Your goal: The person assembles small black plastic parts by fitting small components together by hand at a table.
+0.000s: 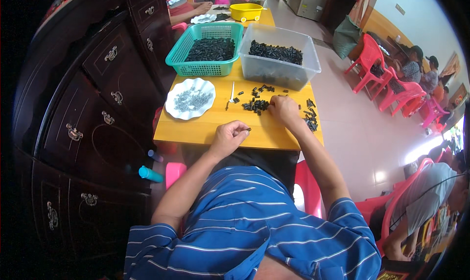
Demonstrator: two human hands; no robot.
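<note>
Between the thumb and fingers of my left hand is a small black part, held just above the table's front edge. My right hand reaches down to a loose pile of small black parts; its fingertips are turned away, so what they pinch is hidden. More black parts lie scattered to the right of that hand. A white scalloped plate with many tiny silvery pieces stands on the left. Beside it lies a thin white tool with a dark tip.
At the table's back stand a green basket and a clear plastic bin, both holding black parts. Farther off is a yellow tub near another person. Dark cabinets line the left; people sit on red chairs at right.
</note>
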